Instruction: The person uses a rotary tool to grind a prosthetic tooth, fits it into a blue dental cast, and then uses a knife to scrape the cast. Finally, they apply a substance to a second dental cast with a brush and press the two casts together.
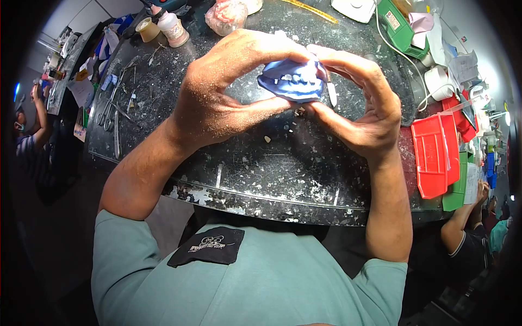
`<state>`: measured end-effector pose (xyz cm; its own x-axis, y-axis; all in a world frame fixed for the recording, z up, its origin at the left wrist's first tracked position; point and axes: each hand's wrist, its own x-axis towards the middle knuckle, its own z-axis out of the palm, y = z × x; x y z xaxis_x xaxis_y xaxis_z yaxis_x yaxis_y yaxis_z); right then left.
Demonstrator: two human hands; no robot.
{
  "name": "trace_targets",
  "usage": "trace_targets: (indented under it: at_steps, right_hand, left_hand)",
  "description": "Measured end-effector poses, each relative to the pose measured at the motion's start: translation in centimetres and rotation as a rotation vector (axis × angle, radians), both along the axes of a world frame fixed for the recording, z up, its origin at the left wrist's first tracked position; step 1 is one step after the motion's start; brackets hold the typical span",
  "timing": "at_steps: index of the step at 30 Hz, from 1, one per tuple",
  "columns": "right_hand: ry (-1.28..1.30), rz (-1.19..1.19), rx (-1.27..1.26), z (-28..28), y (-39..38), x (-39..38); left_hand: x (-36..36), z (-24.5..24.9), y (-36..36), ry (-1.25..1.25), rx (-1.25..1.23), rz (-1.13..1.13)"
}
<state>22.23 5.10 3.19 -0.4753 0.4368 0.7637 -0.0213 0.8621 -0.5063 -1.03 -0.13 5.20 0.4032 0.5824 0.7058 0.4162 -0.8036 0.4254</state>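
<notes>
A blue dental mould (291, 81) with a row of whitish teeth is held up over the bench, brightly lit. Thumb and fingers of my left hand (217, 89) grip its left side; pale dust covers the back of this hand. On the other side, my right hand (375, 111) pinches the mould's right edge between thumb and fingertips. A narrow pale blade (332, 93) shows just inside my right hand's fingers; whether it is held or lying behind cannot be made out. Small crumbs and a cream chip (267, 139) lie on the bench below.
The black, scuffed bench (261, 174) carries scissors (109, 117) and thin tools at left. Behind stand a pink-white bottle (173, 30), a beige cup (147, 30) and a pinkish lump (225, 17). At right are red bins (432, 157), a green box (399, 27) and a white cord. Other people sit either side.
</notes>
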Motion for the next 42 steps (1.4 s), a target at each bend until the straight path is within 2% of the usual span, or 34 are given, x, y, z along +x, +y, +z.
trace_targets:
  at_steps: [5, 7, 14, 20, 22, 23, 26, 27, 28, 30, 32, 34, 36, 37, 40, 42]
  right_hand:
    - [0.001, -0.04, -0.048, -0.3, -0.1, -0.2]
    - [-0.021, -0.081, -0.057, -0.3, -0.1, -0.4]
    - [-0.054, -0.15, -0.115, -0.7, -0.5, -0.8]
    - [-0.015, -0.165, 0.025, -0.1, -0.6, -1.0]
    - [-0.052, -0.162, 0.184, 0.2, -0.7, -1.0]
    - [-0.044, -0.149, 0.158, 0.4, -0.9, -1.0]
    - [-0.031, -0.147, 0.118, 1.0, -0.4, 0.1]
    - [0.003, -0.212, 0.052, 1.1, 0.0, 0.7]
    - [0.073, -0.357, -0.198, 1.8, -0.5, 0.5]
    - [-0.149, -0.577, -0.426, 2.2, 0.7, 2.5]
    - [-0.399, -0.702, -0.551, 1.4, 1.3, 2.7]
    - [-0.507, -0.747, -0.54, 0.5, 1.4, 1.4]
    - [-0.695, -0.851, -0.38, -0.6, 2.3, 0.4]
    - [-0.714, -0.832, -0.299, -0.8, 2.6, 0.2]
    - [-0.736, -0.838, -0.354, -0.1, 2.3, 0.3]
    - [-0.717, -0.925, -0.384, 0.0, 2.3, 1.0]
  left_hand:
    - [0.7, 0.3, -0.7, 0.05, 0.055, 0.121]
    - [0.9, 0.3, -1.1, 0.086, 0.06, 0.249]
    - [1.2, 0.4, -1.5, 0.134, 0.084, 0.35]
    - [1.3, 0.4, -1.7, 0.149, 0.144, 0.351]
    - [1.3, 0.5, -1.8, 0.158, 0.131, 0.361]
    - [1.3, 0.5, -1.8, 0.159, 0.132, 0.361]
    - [1.0, 0.6, -1.5, 0.08, 0.022, 0.312]
    - [0.8, 0.6, -1.2, 0.029, -0.026, 0.281]
    - [0.7, 0.5, -1.0, -0.023, -0.074, 0.251]
    - [0.7, 0.2, -0.7, -0.071, -0.151, 0.253]
    - [0.8, 0.0, -0.4, -0.505, -0.765, 0.053]
    - [0.2, -0.6, 0.4, -0.547, -0.819, -0.011]
    - [0.2, -1.5, 0.9, -0.788, -1.005, -0.233]
    - [0.1, -1.9, 1.0, -0.794, -1.03, -0.19]
    - [0.2, -1.6, 0.6, -0.769, -1.063, -0.19]
    - [0.3, -1.4, 0.8, -0.632, -0.907, -0.17]
